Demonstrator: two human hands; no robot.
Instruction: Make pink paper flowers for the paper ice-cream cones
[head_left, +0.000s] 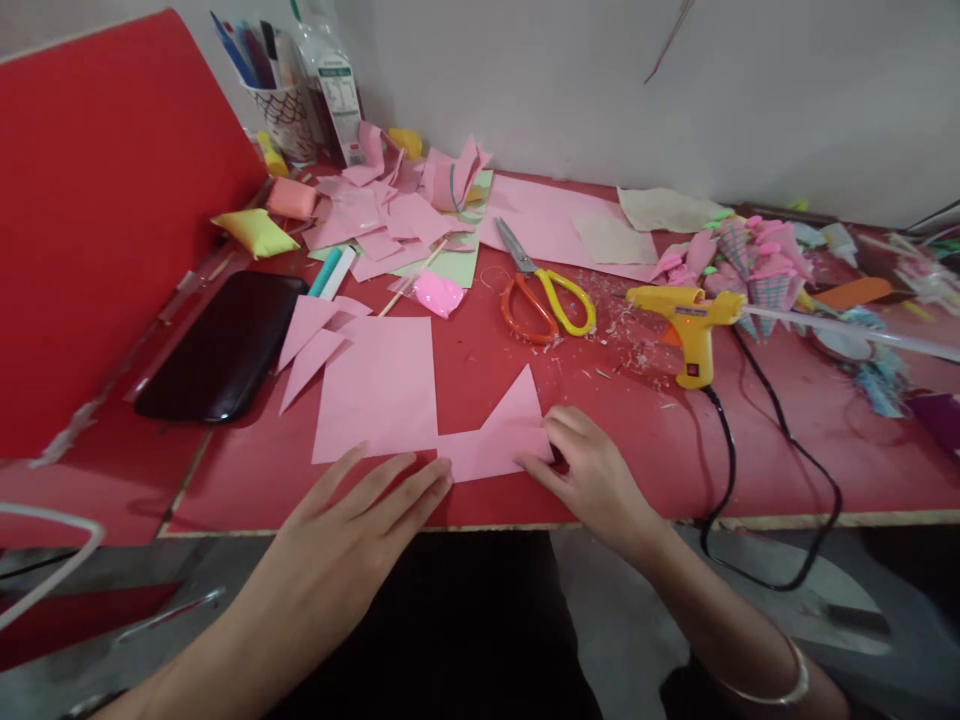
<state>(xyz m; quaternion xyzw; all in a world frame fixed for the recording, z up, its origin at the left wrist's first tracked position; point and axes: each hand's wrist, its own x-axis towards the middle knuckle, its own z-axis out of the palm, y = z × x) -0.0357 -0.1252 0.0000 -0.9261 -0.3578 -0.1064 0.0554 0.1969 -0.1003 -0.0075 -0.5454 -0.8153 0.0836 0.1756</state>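
Observation:
A strip of pink paper point(502, 440) lies on the red table near its front edge, with one corner folded up into a point. My right hand point(589, 470) pinches the strip's right end between thumb and fingers. My left hand point(367, 510) is stretched out with its fingers flat, the fingertips touching the strip's left end and the lower edge of a larger pink sheet point(379, 390). Small pink paper triangles point(311, 345) lie at the upper left of that sheet.
Scissors point(541, 290) with red and yellow handles lie behind the strip. At the right is a yellow glue gun point(690, 325) with a black cable hanging over the edge. A dark phone point(225, 345) lies left, pink scraps point(405, 220) behind, and paper cones point(750, 260) at the back right.

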